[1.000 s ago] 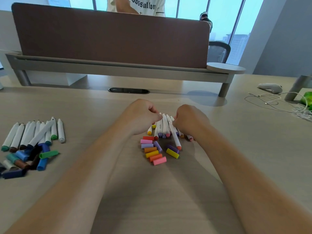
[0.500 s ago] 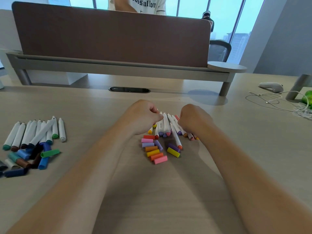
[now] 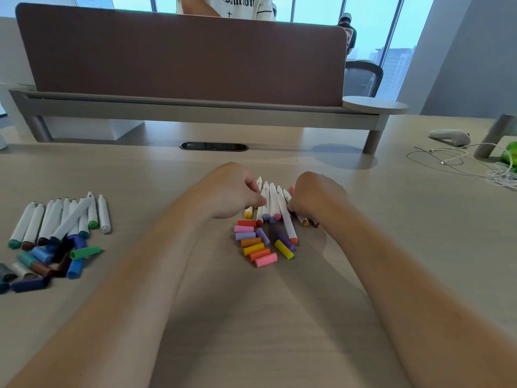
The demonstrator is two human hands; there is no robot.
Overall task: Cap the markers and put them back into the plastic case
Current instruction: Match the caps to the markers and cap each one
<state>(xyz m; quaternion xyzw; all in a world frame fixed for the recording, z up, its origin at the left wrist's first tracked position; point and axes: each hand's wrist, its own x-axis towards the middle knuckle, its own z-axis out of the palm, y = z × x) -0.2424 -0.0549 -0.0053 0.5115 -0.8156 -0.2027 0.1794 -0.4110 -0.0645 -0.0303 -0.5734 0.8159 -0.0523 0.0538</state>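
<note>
Both hands [image 3: 232,191] beside uncapped markers [image 3: 272,203]

- White markers [image 3: 272,201] are tipped yellow, red, lilac, pink, orange.
- Near caps [image 3: 256,242] are coloured red, pink, lilac, orange, yellow, purple.
- Left caps [image 3: 84,252] are seen green, blue, brown.

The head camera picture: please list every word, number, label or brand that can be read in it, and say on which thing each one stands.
"ossSutlon" or similar, in black gothic letters, top cut off, reading uncertain: on the white T-shirt of the person behind the brown divider.
Small black cross sign under those letters: same shirt.
Markers between the hands: no print can be read.
Markers at the left: none readable.
Loose caps: none.
</note>
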